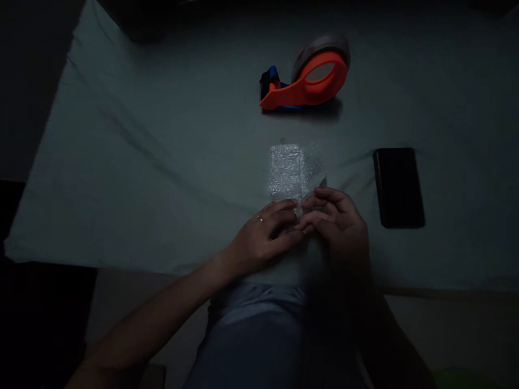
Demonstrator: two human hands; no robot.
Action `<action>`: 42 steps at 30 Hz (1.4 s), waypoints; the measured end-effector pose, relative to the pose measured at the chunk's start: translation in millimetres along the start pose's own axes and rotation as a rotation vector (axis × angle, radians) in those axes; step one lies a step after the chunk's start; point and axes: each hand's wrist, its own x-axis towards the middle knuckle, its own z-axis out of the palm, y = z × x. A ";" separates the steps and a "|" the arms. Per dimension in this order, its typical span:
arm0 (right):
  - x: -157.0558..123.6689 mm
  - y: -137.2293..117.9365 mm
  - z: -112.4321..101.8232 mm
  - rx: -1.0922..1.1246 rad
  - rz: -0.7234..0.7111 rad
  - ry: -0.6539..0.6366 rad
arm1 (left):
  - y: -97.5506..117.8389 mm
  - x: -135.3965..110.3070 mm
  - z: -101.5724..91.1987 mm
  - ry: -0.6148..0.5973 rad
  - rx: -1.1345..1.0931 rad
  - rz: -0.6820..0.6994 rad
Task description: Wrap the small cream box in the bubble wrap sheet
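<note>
A small rectangular packet of clear bubble wrap (285,170) lies on the cloth in front of me, its loose flap spreading to the right. My left hand (270,232), with a ring on one finger, presses bent fingers together on the near edge of the wrap. From the right, my right hand (340,224) pinches the flap's near corner between thumb and fingers. The fingertips of both hands almost meet there and hide that edge. Whatever the wrap may enclose cannot be made out in the dim light.
Beyond the wrap stands an orange and blue tape dispenser (320,89) with a roll of tape. A black smartphone (399,188) lies to the right of my right hand. Pale cloth (162,162) with creases covers the table. Dark objects stand along the far edge.
</note>
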 end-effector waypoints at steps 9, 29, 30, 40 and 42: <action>-11.7 15.3 -7.4 -0.195 -0.168 0.232 | 4.5 -1.1 4.5 -0.011 0.114 -0.027; -0.3 23.9 1.6 -0.922 -0.534 -0.175 | -14.4 -1.4 0.5 0.004 0.290 0.422; 1.0 22.3 1.1 -0.925 -0.533 -0.183 | -13.2 -0.9 -1.0 -0.017 0.305 0.419; -2.4 9.0 -14.3 -0.770 -0.575 -0.159 | 0.5 16.5 -15.4 -0.074 0.398 0.263; -3.5 3.6 -19.2 -0.846 -0.632 -0.216 | -1.0 21.6 -18.1 -0.061 0.362 0.259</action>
